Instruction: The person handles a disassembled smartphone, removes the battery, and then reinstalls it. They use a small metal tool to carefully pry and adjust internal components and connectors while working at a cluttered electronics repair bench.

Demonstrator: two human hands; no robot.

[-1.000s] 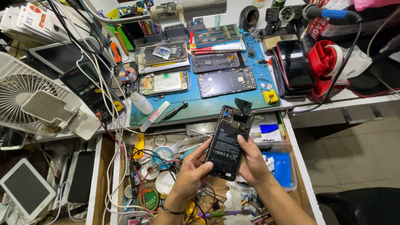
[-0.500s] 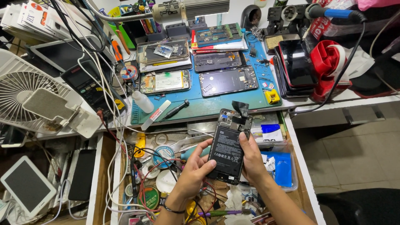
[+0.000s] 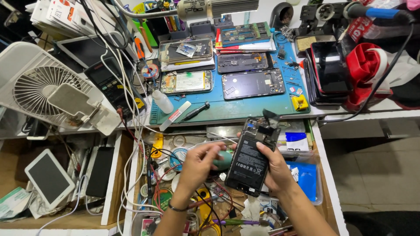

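- Phone, back cover off, battery exposed, is held tilted over the open drawer in front of the table, well clear of the blue mat.
- Right hand has its grip clamped on the phone's right edge, thumb lying across the battery face, fingers wrapped behind.
- Left hand is closed around a teal-handled tool; the handle's end sits just beside the phone's left edge. The tip is hidden, so I cannot tell if it touches the phone.
- Black flap sticks up at the phone's top end, apparently a loose cable or tape; too small to tell which.
- Step in hand, as judged: teardown or repair work on the opened phone, with the tool being brought to its left side or lower half.
- Next move likely calls for a steady right-hand hold and a fine, shallow tool placement, since the battery is soft and bare boards lie close by.
- Risk, as judged: a slip of the tool onto the battery, or a snag on the wires heaped in the drawer below.
- Mat on the table carries other opened phones, a black screwdriver and a small white bottle, all untouched.
- White fan stands at far left.
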